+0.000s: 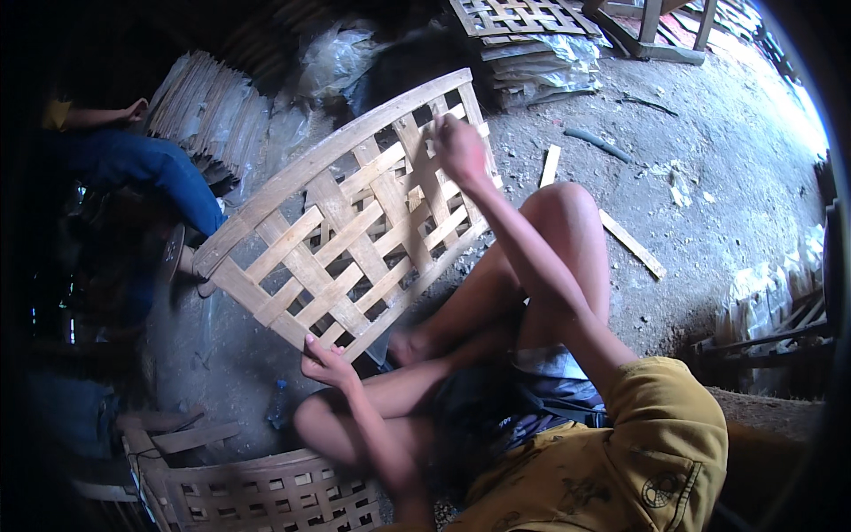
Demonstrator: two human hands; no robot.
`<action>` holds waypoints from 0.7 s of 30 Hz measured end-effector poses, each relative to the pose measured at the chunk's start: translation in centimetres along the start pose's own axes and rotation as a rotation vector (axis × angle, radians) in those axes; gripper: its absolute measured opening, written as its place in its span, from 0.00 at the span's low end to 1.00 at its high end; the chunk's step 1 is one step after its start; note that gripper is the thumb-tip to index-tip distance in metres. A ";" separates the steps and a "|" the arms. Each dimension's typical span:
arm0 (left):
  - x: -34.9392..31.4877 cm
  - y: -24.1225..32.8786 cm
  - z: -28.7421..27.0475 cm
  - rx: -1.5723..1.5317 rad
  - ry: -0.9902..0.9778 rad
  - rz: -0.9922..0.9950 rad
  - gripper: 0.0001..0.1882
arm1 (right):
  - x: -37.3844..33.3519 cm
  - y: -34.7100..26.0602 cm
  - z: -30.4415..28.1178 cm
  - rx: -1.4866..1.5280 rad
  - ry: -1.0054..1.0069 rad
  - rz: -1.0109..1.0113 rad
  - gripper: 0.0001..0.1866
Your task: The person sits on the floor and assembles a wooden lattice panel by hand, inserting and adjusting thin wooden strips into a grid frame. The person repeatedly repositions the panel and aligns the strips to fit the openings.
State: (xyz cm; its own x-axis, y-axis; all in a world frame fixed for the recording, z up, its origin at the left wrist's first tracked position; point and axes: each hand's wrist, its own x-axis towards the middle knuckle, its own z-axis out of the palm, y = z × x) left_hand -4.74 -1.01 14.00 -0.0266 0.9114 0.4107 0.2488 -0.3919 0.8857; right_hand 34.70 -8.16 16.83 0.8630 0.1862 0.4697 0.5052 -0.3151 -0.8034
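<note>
- Panel of woven wooden slats [390,199] is held ahead of the person and to the left, its long axis slanting from lower left up to upper right, its curved rail [341,135] on the far side.
- Near lower corner is pinched by the left hand [324,362], thumb laid on top; the far right end is covered by the curled right hand [461,151] — whether anything is gripped there cannot be told, the fist being blurred.
- Hands are set well apart, at nearly opposite corners; the body is nearer to the left one, while the right arm is stretched out.
- Space on the near side is taken up by the bent right knee [567,213], crossed by the right forearm.
- Left end is brought close to the leg in jeans [168,168] of a co-worker; room there is judged tight.
- Another woven panel [257,496] is seen at lower left — a wooden strip [634,246] at right, a stack of thin sheets [208,111] beyond.
</note>
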 end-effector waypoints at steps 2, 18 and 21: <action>0.2 0.1 0.0 -0.002 0.012 0.009 0.30 | -1.1 -3.3 0.6 -0.023 -0.160 0.043 0.14; 0.0 -0.1 -0.2 -0.034 0.001 0.025 0.28 | -3.6 -8.0 -0.2 0.107 -0.298 -0.359 0.16; 0.1 -0.2 -0.4 -0.037 -0.005 0.029 0.28 | -4.5 -8.9 -0.6 0.478 -0.349 -0.161 0.18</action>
State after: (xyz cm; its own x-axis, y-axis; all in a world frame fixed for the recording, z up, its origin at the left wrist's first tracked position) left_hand -5.13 -0.88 13.96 -0.0146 0.9003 0.4351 0.2135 -0.4223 0.8810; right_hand 26.32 -6.76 22.12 0.6833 0.5163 0.5162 0.5027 0.1801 -0.8455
